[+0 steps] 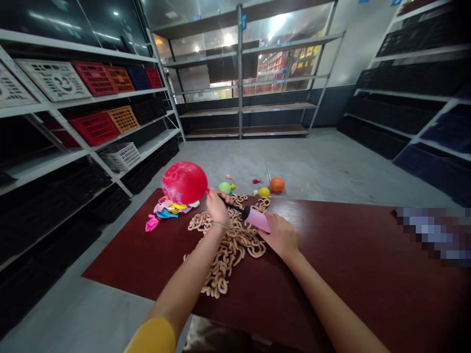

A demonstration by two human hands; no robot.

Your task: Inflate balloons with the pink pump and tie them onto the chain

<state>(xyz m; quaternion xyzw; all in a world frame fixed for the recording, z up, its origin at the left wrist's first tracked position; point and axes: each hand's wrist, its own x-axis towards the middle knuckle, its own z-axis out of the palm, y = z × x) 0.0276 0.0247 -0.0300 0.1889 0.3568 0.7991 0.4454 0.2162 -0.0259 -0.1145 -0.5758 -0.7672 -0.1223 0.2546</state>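
A balloon pump (258, 220) with a pink barrel and black front part is held between both hands above the table. My right hand (282, 234) is wrapped round the pink barrel. At the pump's front end my left hand (218, 207) is closed where an inflated red balloon (185, 183) meets the nozzle; its fingers partly hide the balloon's neck. Below the hands lies a heap of beige, curled, rope-like pieces (235, 242). Several uninflated balloons (170, 210) in mixed colours are piled under the red one, at the table's left.
The dark red table (324, 255) spans the foreground. Beyond its far edge are an orange ball-like thing (277, 185), a yellow one (264, 192) and a green one (224, 188). Metal shelves (241, 110) stand behind; crates (97, 128) fill racks at left. A blurred patch (430, 233) covers the right.
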